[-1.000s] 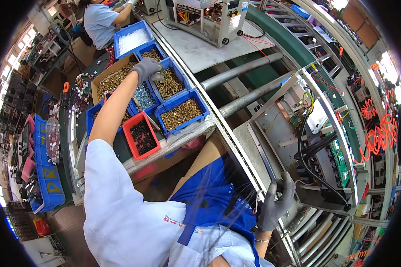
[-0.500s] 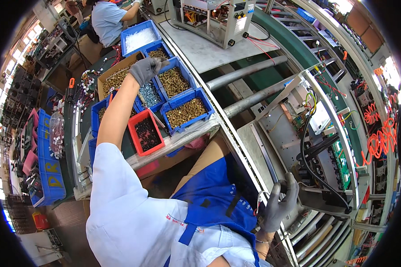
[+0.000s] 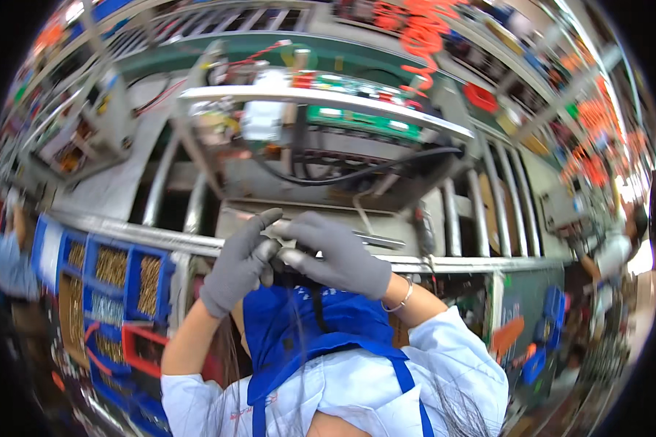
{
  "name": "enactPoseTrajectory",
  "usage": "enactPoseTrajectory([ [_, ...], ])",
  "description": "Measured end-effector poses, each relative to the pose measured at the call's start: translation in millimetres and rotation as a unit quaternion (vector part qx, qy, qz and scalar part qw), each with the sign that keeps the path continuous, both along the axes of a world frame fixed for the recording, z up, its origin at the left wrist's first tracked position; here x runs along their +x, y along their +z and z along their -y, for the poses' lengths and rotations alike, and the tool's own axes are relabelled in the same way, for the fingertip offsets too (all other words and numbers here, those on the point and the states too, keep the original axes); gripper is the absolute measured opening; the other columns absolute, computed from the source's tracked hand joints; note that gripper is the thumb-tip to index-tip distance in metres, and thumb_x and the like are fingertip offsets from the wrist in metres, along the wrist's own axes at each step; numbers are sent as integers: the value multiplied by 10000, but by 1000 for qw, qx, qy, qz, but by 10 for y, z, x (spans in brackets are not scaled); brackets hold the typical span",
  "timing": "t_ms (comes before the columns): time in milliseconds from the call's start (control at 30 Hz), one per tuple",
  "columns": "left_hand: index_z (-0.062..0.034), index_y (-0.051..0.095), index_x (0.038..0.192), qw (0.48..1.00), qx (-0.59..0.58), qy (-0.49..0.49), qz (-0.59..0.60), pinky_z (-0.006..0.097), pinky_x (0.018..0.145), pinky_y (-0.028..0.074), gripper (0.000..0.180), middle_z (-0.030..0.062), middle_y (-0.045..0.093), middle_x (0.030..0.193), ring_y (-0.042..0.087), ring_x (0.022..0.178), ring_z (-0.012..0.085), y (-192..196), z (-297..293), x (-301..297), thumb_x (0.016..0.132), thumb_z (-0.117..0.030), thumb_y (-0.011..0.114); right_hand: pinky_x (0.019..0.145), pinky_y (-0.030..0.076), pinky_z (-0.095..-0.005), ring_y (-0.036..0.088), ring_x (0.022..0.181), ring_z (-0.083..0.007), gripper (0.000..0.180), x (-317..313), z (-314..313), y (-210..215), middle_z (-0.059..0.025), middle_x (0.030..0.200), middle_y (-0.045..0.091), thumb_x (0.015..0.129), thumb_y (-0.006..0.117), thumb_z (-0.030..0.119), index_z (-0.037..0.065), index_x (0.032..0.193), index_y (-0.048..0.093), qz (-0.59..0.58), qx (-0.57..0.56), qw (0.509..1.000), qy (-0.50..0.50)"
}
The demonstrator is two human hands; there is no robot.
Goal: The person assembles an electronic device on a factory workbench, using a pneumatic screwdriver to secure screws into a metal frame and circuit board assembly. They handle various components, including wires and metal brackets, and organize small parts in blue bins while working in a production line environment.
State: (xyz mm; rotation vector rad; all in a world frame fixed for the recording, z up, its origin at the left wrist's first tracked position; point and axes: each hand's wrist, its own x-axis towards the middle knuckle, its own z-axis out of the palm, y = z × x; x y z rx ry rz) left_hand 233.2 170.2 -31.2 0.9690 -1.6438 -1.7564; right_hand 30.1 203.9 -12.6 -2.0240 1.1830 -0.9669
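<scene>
My left hand [image 3: 239, 268] and my right hand [image 3: 337, 255], both in grey gloves, meet in front of my blue apron [image 3: 306, 320]. Their fingertips are bent together and nearly touch. Whatever small thing they pinch is hidden by the fingers and blur. Just beyond them, on the roller line, stands an open metal machine chassis [image 3: 328, 191]. It carries a green circuit board [image 3: 364, 120], a white block [image 3: 264, 116] and a thick black cable [image 3: 342, 178]. A metal bar [image 3: 379, 241] lies along its near side, beyond my right hand.
At left, blue bins [image 3: 127, 280] hold brass-coloured screws and other small hardware, with a red bin [image 3: 144, 349] close by. A dark hand tool [image 3: 424, 229] lies right of the chassis, next to the rollers [image 3: 481, 215]. Orange coiled hoses [image 3: 415, 36] hang above. Co-workers are at both sides.
My view has swung right, from the bins to the chassis. My left hand has left the screw bins and come together with my right hand in front of my body.
</scene>
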Motion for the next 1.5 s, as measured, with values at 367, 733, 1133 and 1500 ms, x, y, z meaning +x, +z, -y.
enactPoseTrajectory([
  [367,28,394,1361,971,140,-97,-168,159,429,409,464,83,623,820,564,548,68,-13,-81,-1166,976,-207,505,716,509,-356,649,795,-281,216,-960,-423,250,-141,849,653,827,657,137,58,1026,683,-57,80,989,-113],
  [733,83,423,1312,873,325,7,-365,265,866,572,408,222,571,1219,634,1041,221,-377,-34,-1179,991,-155,503,552,506,-349,653,660,-255,165,-1668,236,520,-90,809,660,853,664,260,99,884,675,-315,-324,787,-420],
  [1133,-42,582,1151,864,330,-1,-381,168,553,459,258,14,586,910,556,720,63,-222,334,-1193,965,-221,582,684,487,-378,634,767,-261,306,-1664,334,663,-81,864,619,762,775,267,85,905,575,-313,-172,807,-470],
  [1500,-131,609,900,842,402,-12,-360,152,409,399,278,-19,568,766,516,584,50,-96,672,-1318,936,-406,592,716,486,-385,623,785,-270,342,-1177,219,1008,-128,870,620,778,758,290,42,967,617,-379,-256,818,-349],
])
